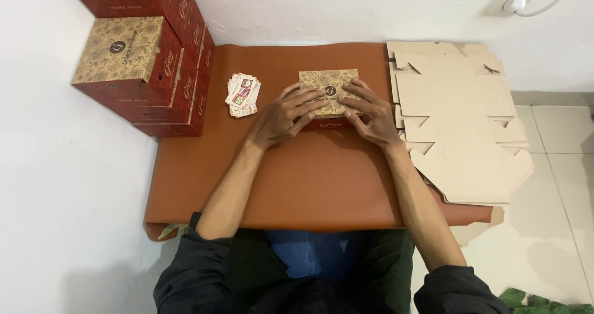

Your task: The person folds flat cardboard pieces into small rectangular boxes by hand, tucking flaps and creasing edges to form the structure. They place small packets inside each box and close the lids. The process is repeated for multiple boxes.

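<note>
Both of your hands are down on the small box (328, 91) at the upper middle of the frame, and it sits flat on the brown mat (309, 178). Your left hand (286, 115) lies spread across the box's patterned tan lid from the left, fingers fanned and flat, pressing rather than clutching. Your right hand (369, 113) mirrors it from the right, fingers extended over the lid's edge, palm low against the box's side. Neither hand is curled round anything; both rest open on the lid. A strip of the box's red front wall shows just between your wrists.

Left of your left hand, a little apart, a small fan of printed cards (242, 94) lies on the mat. In the upper left corner of the frame stands a stack of finished boxes (145, 48), red-sided with tan lids, against the wall. On the right side, a pile of flat unfolded cardboard blanks (461, 122) overlaps the mat's edge, just beside your right hand. A wall socket (516, 1) sits at the upper right.
</note>
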